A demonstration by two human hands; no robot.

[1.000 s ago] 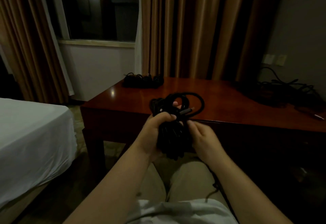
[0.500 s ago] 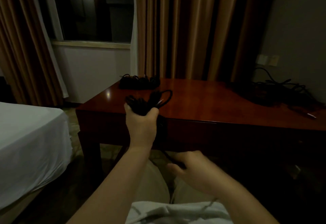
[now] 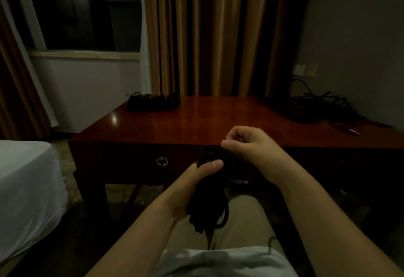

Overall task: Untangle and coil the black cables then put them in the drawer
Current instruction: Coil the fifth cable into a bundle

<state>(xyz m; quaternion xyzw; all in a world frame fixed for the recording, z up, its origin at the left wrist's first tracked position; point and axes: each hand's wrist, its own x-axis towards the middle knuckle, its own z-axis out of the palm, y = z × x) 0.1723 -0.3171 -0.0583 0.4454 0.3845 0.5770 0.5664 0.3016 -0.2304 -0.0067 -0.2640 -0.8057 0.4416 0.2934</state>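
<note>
The black cable bundle [image 3: 207, 191], thick and loosely looped, hangs above the lap, just near of the drawer [image 3: 161, 161] front. Half a second ago the left hand [image 3: 192, 187] held it raised over the counter [image 3: 196, 121]; now it grips it lower, fingers wrapped round. The right hand [image 3: 251, 148] has risen, fingers pinching a strand at the top.

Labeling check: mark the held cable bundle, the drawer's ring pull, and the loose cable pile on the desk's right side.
cable bundle [image 3: 207, 209], head view, hanging loops below the left hand's grip.
ring pull [image 3: 162, 161], head view, metal ring on the drawer front.
loose cable pile [image 3: 314, 108], head view, middle of the tangle.
</note>
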